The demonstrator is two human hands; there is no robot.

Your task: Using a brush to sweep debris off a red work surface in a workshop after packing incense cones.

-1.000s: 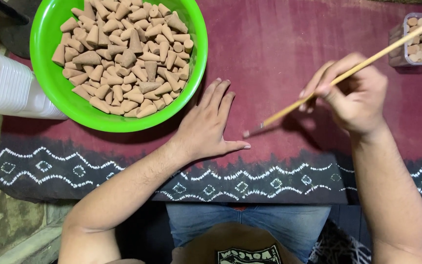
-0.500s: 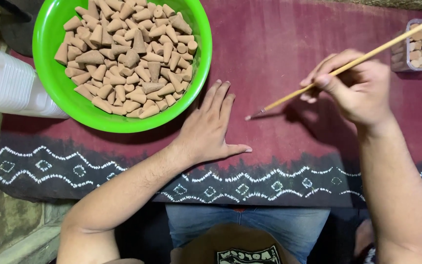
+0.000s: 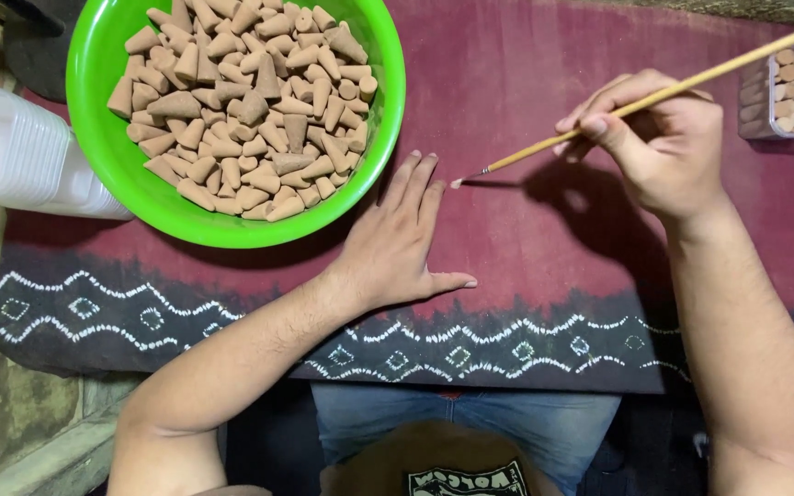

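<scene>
At the far left, toward nine o'clock, a stack of translucent white plastic containers [image 3: 20, 152] lies on its side at the edge of a dark red cloth with a white zigzag border [image 3: 526, 83]. Just beside it, at about eleven o'clock, a round bright green plastic bowl [image 3: 103, 138] is heaped with small tan cone-shaped pieces [image 3: 250, 101]. The left hand [image 3: 397, 243] lies palm down on the cloth at the centre, fingers spread flat and holding nothing, fingertips near the bowl's rim. To its right, the right hand [image 3: 659, 147] pinches a long thin pale wooden stick [image 3: 654, 96] between thumb and forefinger. The stick is slender, straight and light yellow-brown; it slants from two o'clock at the upper right edge down to a small pale tip that rests on or just above the cloth, close to the left fingertips. At the right edge, near three o'clock, a small clear plastic box [image 3: 788, 92] holds more tan cones.
</scene>
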